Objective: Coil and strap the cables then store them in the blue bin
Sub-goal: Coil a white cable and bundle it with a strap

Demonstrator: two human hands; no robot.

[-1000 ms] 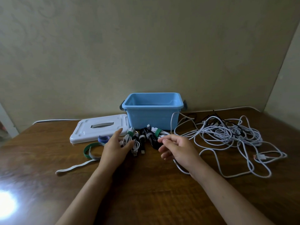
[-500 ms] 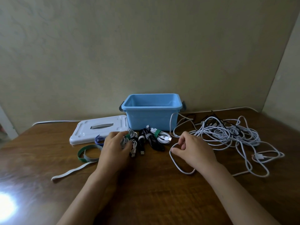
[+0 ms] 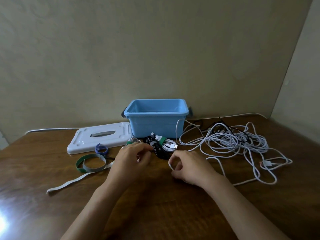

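The blue bin [image 3: 156, 124] stands open at the back of the table, against the wall. In front of it lie strapped coils: a white one with a green strap [image 3: 166, 144], a black one [image 3: 158, 150], and another white coil [image 3: 133, 139] partly hidden by my left hand [image 3: 132, 159]. My right hand [image 3: 189, 168] pinches a loop of the long white cable [image 3: 214, 159], which trails right into a loose tangle [image 3: 232, 141]. The left hand's fingers are curled, and a small light piece, apparently the cable's end, shows between them.
The bin's white lid [image 3: 97, 137] lies flat left of the bin. Loose straps sit near it: a blue roll [image 3: 101, 149], a green and grey loop [image 3: 90, 164], and a white strip [image 3: 69, 183]. A thin black cable [image 3: 228, 131] runs through the tangle.
My right hand has pulled the white cable loop leftward, towards the left hand. My left hand has shifted right off the strapped coil, and the two hands are now close together.
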